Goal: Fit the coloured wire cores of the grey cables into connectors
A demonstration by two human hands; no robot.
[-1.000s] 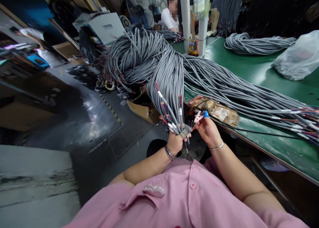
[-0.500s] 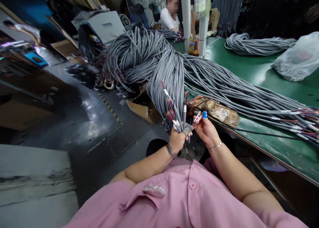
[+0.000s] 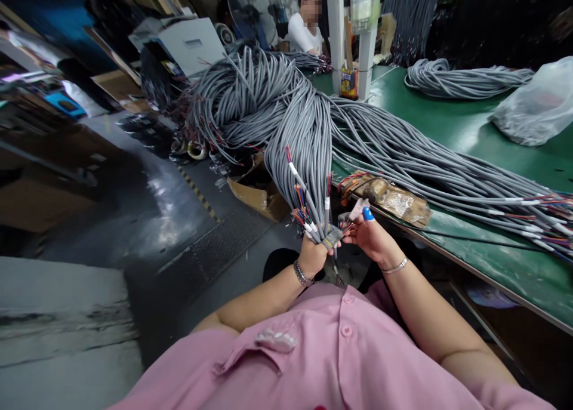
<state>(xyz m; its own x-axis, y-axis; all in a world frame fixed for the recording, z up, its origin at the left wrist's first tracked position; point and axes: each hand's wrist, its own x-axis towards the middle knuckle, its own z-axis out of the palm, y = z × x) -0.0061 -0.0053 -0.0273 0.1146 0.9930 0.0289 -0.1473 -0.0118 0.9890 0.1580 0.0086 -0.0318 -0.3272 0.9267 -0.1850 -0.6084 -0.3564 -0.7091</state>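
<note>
My left hand (image 3: pixel 313 258) is closed around a bunch of grey cables (image 3: pixel 313 189). Their stripped ends, with white bands and coloured wires (image 3: pixel 301 210), point up and away from me. A grey wrap with yellow marks (image 3: pixel 332 239) lies at the left thumb. Just to the right, my right hand (image 3: pixel 375 241) has a blue cover (image 3: pixel 367 213) on its thumb tip. It pinches a small, blurred, pale pinkish strip (image 3: pixel 359 209). The right fingers touch or nearly touch fanned coloured wire ends (image 3: pixel 347 225) beside the left thumb; exact contact is unclear.
A large heap of grey cables (image 3: pixel 250 93) spills over the green table (image 3: pixel 461 129). A taped wooden block (image 3: pixel 398 202) lies at the table edge. Further back are a coiled cable bundle (image 3: pixel 465 80), a plastic bag (image 3: pixel 537 105) and a seated person (image 3: pixel 305 34). An open carton (image 3: pixel 257 195) stands below.
My left hand and its cables have shifted slightly left and down. My right wrist has turned and moved a little right. At far left, another person has moved further left.
</note>
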